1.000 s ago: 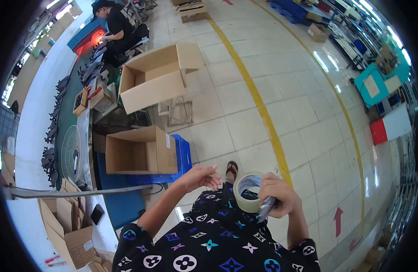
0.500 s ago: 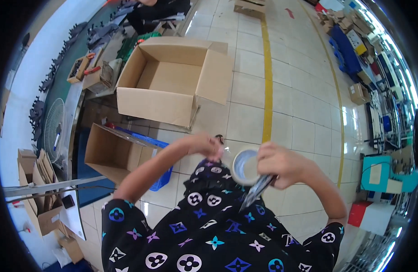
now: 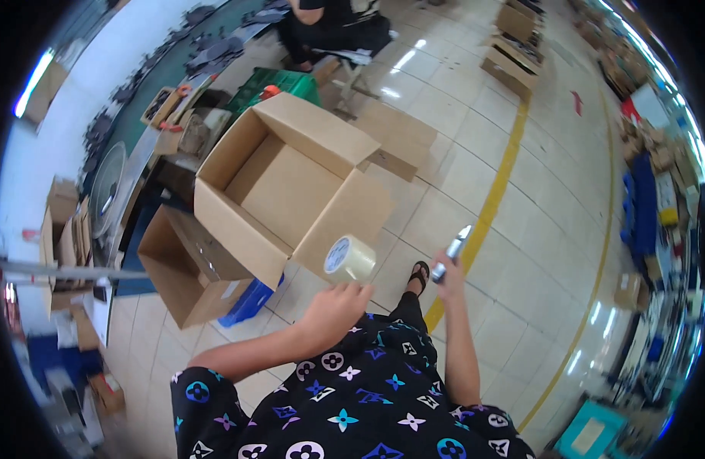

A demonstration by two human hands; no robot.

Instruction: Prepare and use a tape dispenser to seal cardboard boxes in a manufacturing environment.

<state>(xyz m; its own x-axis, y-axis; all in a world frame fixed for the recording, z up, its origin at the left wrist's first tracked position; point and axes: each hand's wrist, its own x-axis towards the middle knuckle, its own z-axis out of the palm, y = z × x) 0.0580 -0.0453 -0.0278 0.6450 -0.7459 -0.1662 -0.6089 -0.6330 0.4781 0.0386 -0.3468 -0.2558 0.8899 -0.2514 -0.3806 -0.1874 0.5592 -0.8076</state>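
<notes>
The left hand (image 3: 333, 310) was raised in front of the person's patterned clothing, its fingers curled just under a roll of clear packing tape (image 3: 349, 258). The roll appeared to sit at or just off the fingertips, its flat face turned toward the camera; whether the grip was actually clamped on it or merely touching it could not be told. It hung right in front of the near flap of a large open cardboard box (image 3: 287, 183), probably so that it was at hand for the box.

The right hand (image 3: 448, 268) was closed around a slim metallic tool (image 3: 452, 252), perhaps a utility knife, which pointed up and away from the body, well apart from the tape, likely to keep the tip clear of the other hand.

The big box stood with its flaps spread, empty inside, raised on something beneath it. A smaller open carton (image 3: 188, 268) lay lower to its left beside a blue crate (image 3: 249, 301). Another person sat at the far end, by a green crate (image 3: 280, 83). A yellow line (image 3: 499, 180) ran across the tiled floor.
</notes>
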